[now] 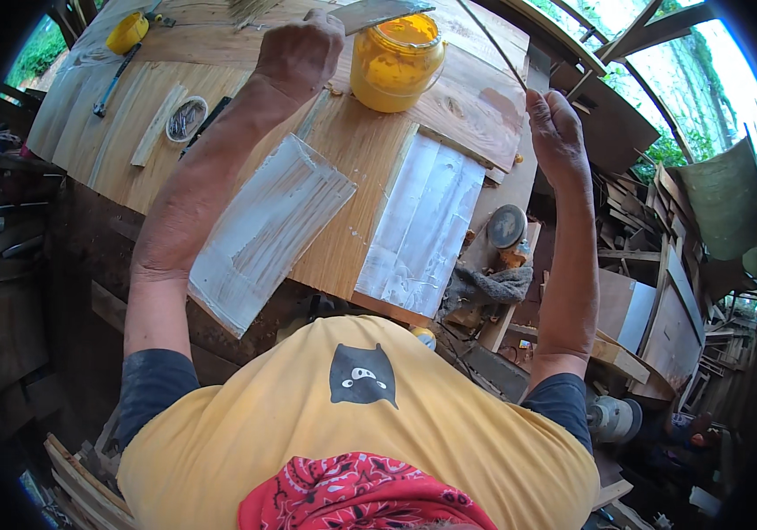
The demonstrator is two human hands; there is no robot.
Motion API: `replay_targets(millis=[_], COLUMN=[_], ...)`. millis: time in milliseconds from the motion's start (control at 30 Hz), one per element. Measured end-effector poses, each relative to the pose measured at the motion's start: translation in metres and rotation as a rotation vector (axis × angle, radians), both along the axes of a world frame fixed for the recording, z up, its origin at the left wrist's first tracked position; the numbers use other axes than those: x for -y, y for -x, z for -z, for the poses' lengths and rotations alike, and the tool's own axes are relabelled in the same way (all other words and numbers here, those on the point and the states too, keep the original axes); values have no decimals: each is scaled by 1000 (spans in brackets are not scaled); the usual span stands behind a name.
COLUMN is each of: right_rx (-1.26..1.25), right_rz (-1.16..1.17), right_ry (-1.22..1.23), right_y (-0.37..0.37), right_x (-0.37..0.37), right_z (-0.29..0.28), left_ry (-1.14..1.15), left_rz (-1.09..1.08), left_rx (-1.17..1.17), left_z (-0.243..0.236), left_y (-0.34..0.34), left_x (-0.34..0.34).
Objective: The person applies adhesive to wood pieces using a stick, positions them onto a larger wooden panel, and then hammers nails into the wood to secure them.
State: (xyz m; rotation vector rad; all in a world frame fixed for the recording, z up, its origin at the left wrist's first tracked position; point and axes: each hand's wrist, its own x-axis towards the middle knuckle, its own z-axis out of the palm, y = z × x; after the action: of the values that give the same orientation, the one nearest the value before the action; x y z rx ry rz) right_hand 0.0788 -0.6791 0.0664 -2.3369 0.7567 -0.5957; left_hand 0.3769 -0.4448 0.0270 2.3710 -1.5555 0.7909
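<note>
My left hand point(308, 49) is closed around the end of a thin, flat, whitish plate point(380, 12), held above a yellow bucket point(387, 84). The bucket is translucent, has a wire handle and is stained inside with yellow. Off to the right, my raised right hand point(557, 131) grips a thin dark stick point(495, 42) that slants up and left out of view. Below my left forearm lies a loose board point(272, 221) with a patchy white coating. A second white-coated panel point(422, 225) lies at the near right of the wooden worktable point(334, 168).
A small tub of nails point(187, 119) sits beside a wood strip point(158, 125). Farther left are a hammer point(118, 79) and a yellow container point(128, 34). A sanding disc tool point(507, 228) and grey cloth point(497, 284) lie right of the panel. Scrap wood point(634, 212) is piled at right.
</note>
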Motion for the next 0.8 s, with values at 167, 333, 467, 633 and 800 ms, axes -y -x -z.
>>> replay_targets(millis=[167,333,467,633,800], right_rx=[-128,-265,-305,-321,-290], right_rz=[-50,-106,-194,-173,-158], right_ry=[171,287,220,248,185], right_y=[2,-9,-16,-20,-29], right_x=[-15,-4,15,31,38], right_z=[-12,-7,-3,3,13], left_ry=[-68,-68,-17,14,33], left_rz=[-20,-44,44,69,63], left_rx=[272,436,368,302,318], left_z=[10,18,25,33,34], left_y=[-9,-11,-13,-14,-13], left_x=[2,3,-3,-6,-6])
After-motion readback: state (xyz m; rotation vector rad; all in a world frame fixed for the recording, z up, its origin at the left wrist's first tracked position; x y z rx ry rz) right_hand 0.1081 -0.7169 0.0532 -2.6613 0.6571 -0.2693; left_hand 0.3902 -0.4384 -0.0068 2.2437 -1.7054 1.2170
